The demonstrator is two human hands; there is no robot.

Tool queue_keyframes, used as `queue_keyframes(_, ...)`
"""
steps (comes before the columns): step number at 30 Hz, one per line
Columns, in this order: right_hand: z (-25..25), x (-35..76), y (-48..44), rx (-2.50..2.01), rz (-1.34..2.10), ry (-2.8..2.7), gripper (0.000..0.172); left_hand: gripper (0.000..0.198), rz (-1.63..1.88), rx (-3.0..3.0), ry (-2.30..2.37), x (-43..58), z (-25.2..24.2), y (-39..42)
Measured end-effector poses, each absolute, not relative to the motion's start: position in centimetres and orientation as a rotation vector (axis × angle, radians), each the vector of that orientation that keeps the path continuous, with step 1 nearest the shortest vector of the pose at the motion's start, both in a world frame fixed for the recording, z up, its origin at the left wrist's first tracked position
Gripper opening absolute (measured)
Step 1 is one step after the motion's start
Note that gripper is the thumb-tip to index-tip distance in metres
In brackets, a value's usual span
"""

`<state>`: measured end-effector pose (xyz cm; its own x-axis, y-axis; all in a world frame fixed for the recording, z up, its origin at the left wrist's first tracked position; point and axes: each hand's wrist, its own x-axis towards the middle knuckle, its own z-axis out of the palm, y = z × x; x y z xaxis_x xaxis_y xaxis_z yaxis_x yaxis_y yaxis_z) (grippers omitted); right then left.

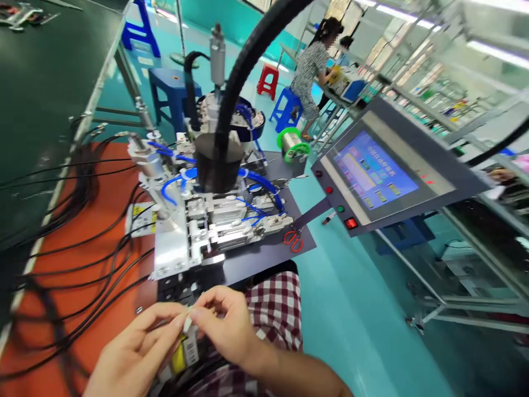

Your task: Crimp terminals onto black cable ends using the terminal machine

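Note:
My left hand and my right hand meet at the bottom of the view, just in front of the machine. Thumb and forefinger of each are pinched together, tips almost touching. A thin pale sliver shows between the fingertips, too small to name. Beyond them stands a metal bench machine with pneumatic cylinders and blue air tubes. Several black cables run across the orange mat on the left, close to my left hand. Below the hands a yellow and white label is partly covered.
Red-handled scissors lie at the machine plate's right edge. A tilted control panel with a lit screen stands at right. A solder wire spool sits behind. A black hose arches overhead. Stools and a seated person are farther back.

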<state>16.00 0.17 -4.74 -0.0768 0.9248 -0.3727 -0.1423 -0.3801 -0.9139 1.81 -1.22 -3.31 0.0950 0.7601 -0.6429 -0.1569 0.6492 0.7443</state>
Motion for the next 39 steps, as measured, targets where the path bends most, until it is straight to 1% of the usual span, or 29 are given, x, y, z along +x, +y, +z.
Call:
queue_keyframes(4,-4.2,15.9,-0.1,-1.31,1.584,-0.906,0.024,0.043,0.834,0.709,1.335,2.7,-1.2,-0.7)
queue_keyframes(12,-4.6,16.0,-0.2,-1.247,1.588,-1.003,0.017,0.029,0.927,0.685,1.206,2.5,-2.3,-0.7)
queue_keyframes(15,-4.4,16.5,-0.2,-1.27,1.438,-1.215,0.015,0.028,0.926,0.697,1.17,2.5,-2.2,-0.7)
queue_keyframes(18,-4.2,16.9,-0.1,-1.284,1.297,-1.401,0.014,0.031,0.881,0.734,1.196,2.4,-1.8,-0.4)
queue_keyframes(23,-4.1,17.0,0.1,-1.275,1.58,-1.182,0.017,0.036,0.824,0.749,1.249,2.3,-1.2,-0.2)
queue_keyframes(27,-4.0,17.2,0.4,-1.272,1.625,-1.142,0.017,0.033,0.834,0.739,1.239,2.3,-1.4,-0.2)
queue_keyframes(31,-4.1,17.8,0.7,-1.287,1.555,-1.224,0.015,0.029,0.84,0.74,1.223,2.2,-1.7,-0.1)
queue_keyframes(35,-4.2,17.9,0.8,-1.295,1.389,-1.411,0.008,0.028,0.831,0.74,1.202,2.2,-1.5,0.1)
queue_keyframes(39,-3.9,17.7,0.9,-1.274,1.225,-1.571,0.011,0.022,0.833,0.83,1.231,2.2,-1.7,-0.2)
